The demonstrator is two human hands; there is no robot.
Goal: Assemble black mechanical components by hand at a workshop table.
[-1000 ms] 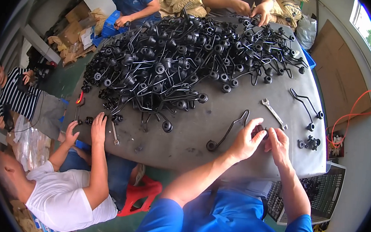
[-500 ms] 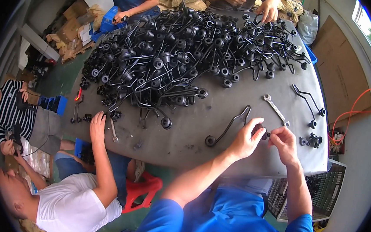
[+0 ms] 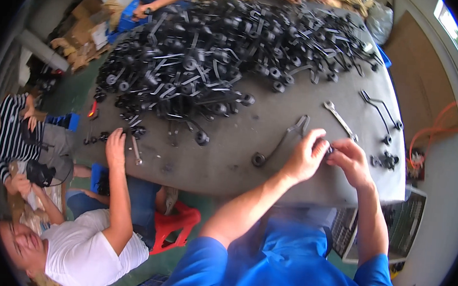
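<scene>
Close together over the table's near right side, my left hand (image 3: 306, 157) and my right hand (image 3: 352, 162) are both closed on a small dark part (image 3: 330, 149). Fingers cover most of it, so its exact kind is hidden. Just left of my left hand lies a bent black rod (image 3: 281, 145) with a round bushing (image 3: 259, 159) at its near end. Beyond my hands rests a silver open-ended wrench (image 3: 340, 120). Right of my right hand sits a cluster of small black parts (image 3: 386, 160).
A large heap of black rods with bushings (image 3: 192, 59) covers the grey table's (image 3: 222, 166) far side. More bent rods (image 3: 377, 113) lie at the right. Another wrench (image 3: 136, 151) is beside a co-worker's hand (image 3: 115, 147). A red stool (image 3: 176, 227) and a crate (image 3: 411, 222) stand below.
My hands have drawn closer together around the small part, hiding more of it. The whole view has shifted slightly, and a far co-worker's hand has pulled back from the heap.
</scene>
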